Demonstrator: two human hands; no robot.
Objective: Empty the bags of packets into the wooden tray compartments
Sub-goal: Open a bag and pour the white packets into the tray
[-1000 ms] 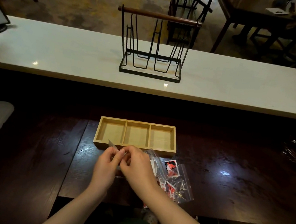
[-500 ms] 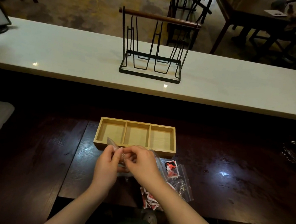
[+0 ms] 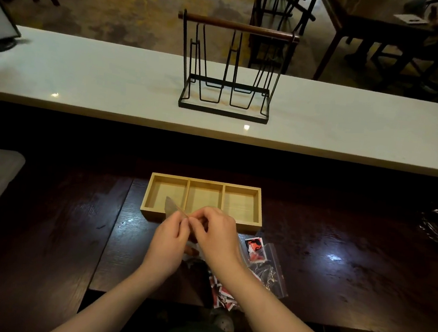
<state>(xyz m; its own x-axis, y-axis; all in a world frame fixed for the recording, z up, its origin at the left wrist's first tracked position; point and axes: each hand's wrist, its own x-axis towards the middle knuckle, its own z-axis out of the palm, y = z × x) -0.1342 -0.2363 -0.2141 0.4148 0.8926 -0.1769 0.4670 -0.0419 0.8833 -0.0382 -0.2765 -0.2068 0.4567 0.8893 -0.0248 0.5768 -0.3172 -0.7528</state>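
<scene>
Bag [image 3: 171, 206] pinched between left hand [image 3: 168, 243] and right hand [image 3: 216, 233].

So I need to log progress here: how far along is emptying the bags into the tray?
Nothing looks emptied yet: all three compartments of the wooden tray are bare. In hand: the left hand and right hand pinch the top edge of a clear bag just in front of the tray, apparently opening it. Left: tipping that bag out, plus the clear bag of red packets lying on the dark table.

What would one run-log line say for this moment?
hands: left hand and right hand pinch clear bag | wooden tray: empty | stage: opening
</scene>
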